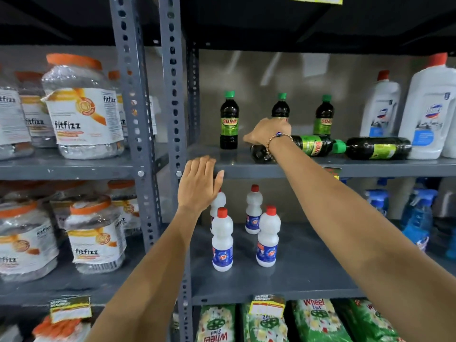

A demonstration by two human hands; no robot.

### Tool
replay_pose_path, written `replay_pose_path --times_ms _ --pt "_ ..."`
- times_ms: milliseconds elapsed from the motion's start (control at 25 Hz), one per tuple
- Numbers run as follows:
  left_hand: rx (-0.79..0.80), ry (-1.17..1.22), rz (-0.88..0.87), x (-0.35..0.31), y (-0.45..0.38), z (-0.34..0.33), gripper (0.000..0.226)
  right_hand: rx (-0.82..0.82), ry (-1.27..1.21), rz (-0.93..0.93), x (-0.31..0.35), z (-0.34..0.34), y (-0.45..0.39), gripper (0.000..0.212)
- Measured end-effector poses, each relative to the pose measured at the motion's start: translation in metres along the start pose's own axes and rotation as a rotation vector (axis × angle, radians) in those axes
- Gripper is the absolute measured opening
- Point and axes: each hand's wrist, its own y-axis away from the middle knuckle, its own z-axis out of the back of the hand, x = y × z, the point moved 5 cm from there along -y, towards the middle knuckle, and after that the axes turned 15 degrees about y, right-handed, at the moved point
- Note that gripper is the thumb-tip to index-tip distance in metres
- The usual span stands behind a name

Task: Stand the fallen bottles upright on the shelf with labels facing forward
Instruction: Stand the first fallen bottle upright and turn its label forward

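Observation:
Three dark bottles with green caps and green labels stand upright at the back of the grey shelf (246, 169): one at the left (229, 122), one in the middle (280, 107) partly behind my right hand, one at the right (324, 117). Two more lie on their sides: one fallen bottle (311, 145) under my wrist, another fallen bottle (377, 148) to its right. My right hand (267, 132) reaches over the base end of the nearer fallen bottle; its fingers are hidden, so the grip is unclear. My left hand (198, 183) hovers open at the shelf's front edge.
Large white bottles with red caps (429, 112) stand at the right end of the same shelf. Small white bottles (222, 240) stand on the shelf below. Clear jars with orange lids (84, 107) fill the left rack beyond the steel posts (172, 95).

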Motion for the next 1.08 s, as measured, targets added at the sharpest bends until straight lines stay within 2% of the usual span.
replay_pose_path --times_ms 160,280,360,600,720,840,960,1080 --pt "-0.031 0.004 -0.030 0.001 0.000 0.000 0.046 0.195 0.234 -0.018 0.015 -0.003 0.000 0.046" --pt "-0.053 0.009 -0.054 0.001 0.004 -0.001 0.043 0.217 0.265 -0.065 0.022 -0.011 0.002 0.047" --pt "-0.062 0.002 -0.060 0.002 0.003 -0.001 0.042 0.169 0.068 -0.059 0.013 -0.014 -0.004 0.051" --pt "-0.075 0.002 -0.050 0.002 0.003 -0.001 0.042 0.221 -1.003 -0.051 0.000 -0.036 -0.006 0.059" --pt "-0.085 0.015 -0.060 0.001 0.004 -0.002 0.041 0.218 -1.323 -0.065 0.017 -0.047 -0.012 0.062" --pt "-0.101 0.011 -0.066 0.002 0.003 -0.001 0.040 0.129 -1.436 0.018 0.030 -0.044 -0.021 0.060" --pt "-0.112 -0.012 -0.059 0.001 0.003 -0.001 0.041 0.075 -1.401 0.102 0.042 -0.046 -0.021 0.067" --pt "-0.104 -0.016 -0.061 0.001 0.005 -0.003 0.043 0.115 -1.297 0.123 0.050 -0.057 -0.026 0.067"
